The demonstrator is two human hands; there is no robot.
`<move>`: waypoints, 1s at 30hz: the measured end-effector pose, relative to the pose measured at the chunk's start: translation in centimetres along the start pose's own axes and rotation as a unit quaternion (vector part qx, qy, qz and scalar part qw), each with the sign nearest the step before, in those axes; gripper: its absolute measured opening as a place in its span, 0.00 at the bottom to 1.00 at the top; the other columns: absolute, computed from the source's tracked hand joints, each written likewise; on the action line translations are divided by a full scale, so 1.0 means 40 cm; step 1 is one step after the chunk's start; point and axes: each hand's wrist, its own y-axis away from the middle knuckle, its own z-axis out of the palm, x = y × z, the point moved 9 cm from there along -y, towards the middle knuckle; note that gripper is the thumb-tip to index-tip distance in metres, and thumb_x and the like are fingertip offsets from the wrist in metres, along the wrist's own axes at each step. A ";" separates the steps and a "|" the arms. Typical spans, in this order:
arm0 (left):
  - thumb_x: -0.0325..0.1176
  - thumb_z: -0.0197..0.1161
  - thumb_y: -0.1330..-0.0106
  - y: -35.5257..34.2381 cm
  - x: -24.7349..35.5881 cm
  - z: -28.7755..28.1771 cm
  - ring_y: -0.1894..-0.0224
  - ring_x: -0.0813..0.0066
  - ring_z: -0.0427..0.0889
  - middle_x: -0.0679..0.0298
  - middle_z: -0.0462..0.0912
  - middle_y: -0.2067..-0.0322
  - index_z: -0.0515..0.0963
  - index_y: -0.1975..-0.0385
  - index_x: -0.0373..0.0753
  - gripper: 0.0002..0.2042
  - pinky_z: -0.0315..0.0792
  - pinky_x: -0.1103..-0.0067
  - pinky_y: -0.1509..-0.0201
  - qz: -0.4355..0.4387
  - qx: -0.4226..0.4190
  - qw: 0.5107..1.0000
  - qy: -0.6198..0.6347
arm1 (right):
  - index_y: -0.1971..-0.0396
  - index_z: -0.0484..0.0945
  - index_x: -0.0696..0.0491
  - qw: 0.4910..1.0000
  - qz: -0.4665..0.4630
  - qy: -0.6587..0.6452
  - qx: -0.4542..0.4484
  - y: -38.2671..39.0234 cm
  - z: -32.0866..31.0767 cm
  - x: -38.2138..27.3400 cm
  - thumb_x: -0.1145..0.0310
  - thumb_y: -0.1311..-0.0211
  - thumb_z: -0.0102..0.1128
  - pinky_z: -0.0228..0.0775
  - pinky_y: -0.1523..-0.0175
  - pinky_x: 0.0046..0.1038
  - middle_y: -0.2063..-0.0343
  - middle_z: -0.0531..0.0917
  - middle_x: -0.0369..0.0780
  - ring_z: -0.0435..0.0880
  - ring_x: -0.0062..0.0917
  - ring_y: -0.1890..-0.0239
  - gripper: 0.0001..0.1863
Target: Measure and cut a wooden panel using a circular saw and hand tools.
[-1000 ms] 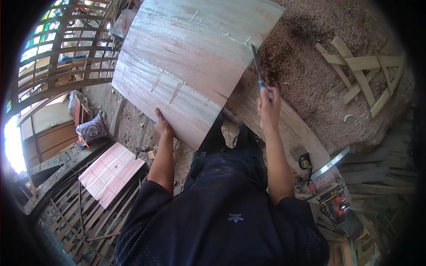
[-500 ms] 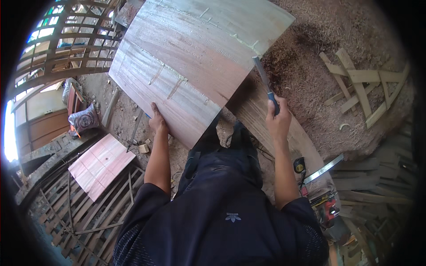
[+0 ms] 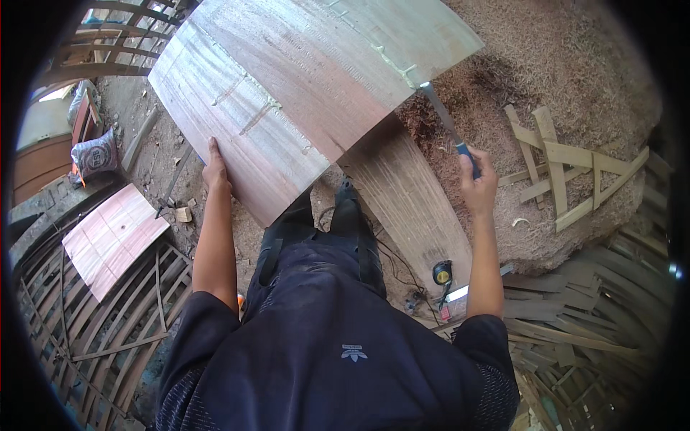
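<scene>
A broad wooden panel (image 3: pixel 309 86) of joined boards lies before me, with pale glue-like ridges along its seams. My left hand (image 3: pixel 215 169) grips its near left edge, thumb on top and the other fingers hidden beneath. In my right hand (image 3: pixel 480 179) is a chisel (image 3: pixel 444 115), held by its blue handle, fingers wrapped round it. The long flat blade points away from me, its tip at the panel's right edge beside the end of a glue ridge. From that ridge the seam runs on across the panel.
Beneath the panel's near right side runs a long plank (image 3: pixel 420 208), with a tape measure (image 3: pixel 442 273) at its near end. Thin crossed slats (image 3: pixel 553 158) lie on shavings (image 3: pixel 575 79) at right. To the left are a smaller board (image 3: pixel 115 241) on slatted wood and a stuffed sack (image 3: pixel 95 154).
The view has shifted, so the surroundings sit further left. My right hand and the chisel appear slightly lower and to the right, with the tip still by the panel's edge. Both grips are unchanged.
</scene>
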 end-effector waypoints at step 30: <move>0.63 0.70 0.37 0.019 0.031 0.001 0.47 0.58 0.84 0.47 0.85 0.48 0.77 0.44 0.22 0.42 0.76 0.67 0.41 0.095 -0.007 0.994 0.046 | 0.38 0.67 0.53 0.922 -0.049 -0.378 -0.064 -0.623 0.231 -0.568 0.57 0.19 0.47 0.71 0.64 0.23 0.66 0.75 0.35 0.74 0.20 0.67 0.20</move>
